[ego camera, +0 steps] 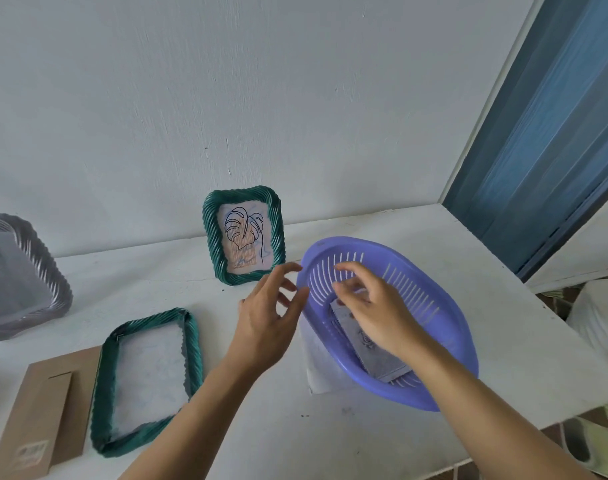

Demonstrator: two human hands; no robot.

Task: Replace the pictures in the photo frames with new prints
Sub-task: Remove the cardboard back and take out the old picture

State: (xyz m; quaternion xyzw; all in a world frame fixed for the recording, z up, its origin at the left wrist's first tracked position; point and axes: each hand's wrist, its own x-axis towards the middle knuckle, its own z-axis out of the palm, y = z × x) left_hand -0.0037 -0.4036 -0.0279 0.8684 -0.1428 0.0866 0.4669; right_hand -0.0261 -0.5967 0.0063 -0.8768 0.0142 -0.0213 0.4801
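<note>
Cardboard backing [36,410] at 8 o'clock, off its frame. Lying frame [103,386] at 7 o'clock, back open, no print visible inside. Left hand [268,320] spread wide, holds nothing, just beside basket's 9 o'clock rim. Right hand [368,306] inside purple basket [448,323], fingers curled over prints [375,355] (grip unclear). Basket seems to hold only prints. Prints likely thin, light, easily creased: pinch one by corner. Standing frame [277,233] beyond hands, 11 o'clock.

No text, number or brand can be read. The brown cardboard backing [43,403] lying on the table [261,441] bears a small pale printed mark near its lower end, too blurred to make out.
</note>
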